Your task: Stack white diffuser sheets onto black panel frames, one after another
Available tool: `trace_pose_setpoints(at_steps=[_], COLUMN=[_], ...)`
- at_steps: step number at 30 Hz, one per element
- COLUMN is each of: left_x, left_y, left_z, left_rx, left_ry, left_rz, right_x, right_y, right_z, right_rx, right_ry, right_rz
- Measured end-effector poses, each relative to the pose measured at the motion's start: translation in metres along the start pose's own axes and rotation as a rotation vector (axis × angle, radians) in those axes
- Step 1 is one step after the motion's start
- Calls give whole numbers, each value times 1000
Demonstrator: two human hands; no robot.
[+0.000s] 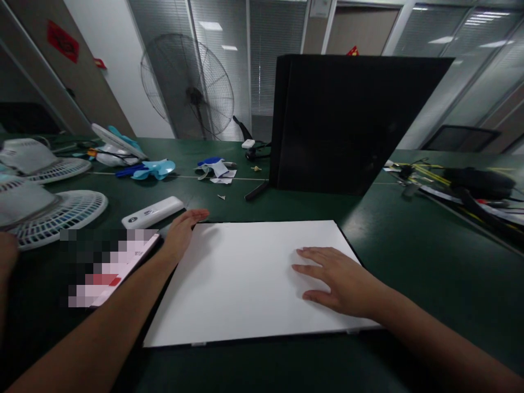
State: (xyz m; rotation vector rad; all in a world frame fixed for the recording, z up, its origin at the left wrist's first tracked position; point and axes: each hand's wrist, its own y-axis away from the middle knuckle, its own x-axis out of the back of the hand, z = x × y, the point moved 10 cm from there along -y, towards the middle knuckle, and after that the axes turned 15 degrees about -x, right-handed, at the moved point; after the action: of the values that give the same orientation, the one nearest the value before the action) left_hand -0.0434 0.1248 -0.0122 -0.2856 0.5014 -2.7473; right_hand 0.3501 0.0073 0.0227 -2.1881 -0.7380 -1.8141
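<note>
A flat white rectangular panel (245,295) with thin dark edges lies on the green table in front of me. My left hand (182,233) is at its far left corner, the fingers stretched out along the edge. Over the right half of the panel, my right hand (338,278) has its fingers spread, palm down; whether it presses on the surface is hard to tell. Neither hand grips anything. Small pale tabs (198,344) show along the panel's near edge.
Left of the panel lie a partly pixelated phone-like slab (126,267) and a white elongated device (153,212). White fan parts (65,213) and another person's hand (6,254) are at far left. A large black box-like object (347,125) stands behind; cables (483,185) lie right.
</note>
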Motion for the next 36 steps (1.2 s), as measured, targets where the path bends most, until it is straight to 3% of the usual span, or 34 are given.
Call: trace_pose_setpoints(at_steps=[6, 11, 13, 16, 21, 27, 30, 36], left_x=[-1, -4, -11, -23, -30, -29, -32, -40], left_y=[-1, 3, 4, 6, 7, 7, 8, 11], left_z=[3, 11, 19, 28, 25, 14, 10, 6], left_rx=[-48, -137, -220, -317, -330, -371, -393, -351], left_ry=[-101, -615, -710, -721, -714, -763, -802, -794], left_rz=[-90, -274, -334, -393, -452, -466, -497, -595], right_x=[1, 0, -1, 0, 4, -4, -11, -8], right_y=[1, -1, -1, 0, 3, 20, 25, 32], right_z=[0, 2, 1, 0, -5, -51, -65, -76], right_rx=[-30, -47, -38, -20, 20, 317, 367, 413], right_ry=[40, 51, 53, 55, 31, -96, -103, -69], right_rz=[-18, -9, -1, 24, 59, -87, -143, -52])
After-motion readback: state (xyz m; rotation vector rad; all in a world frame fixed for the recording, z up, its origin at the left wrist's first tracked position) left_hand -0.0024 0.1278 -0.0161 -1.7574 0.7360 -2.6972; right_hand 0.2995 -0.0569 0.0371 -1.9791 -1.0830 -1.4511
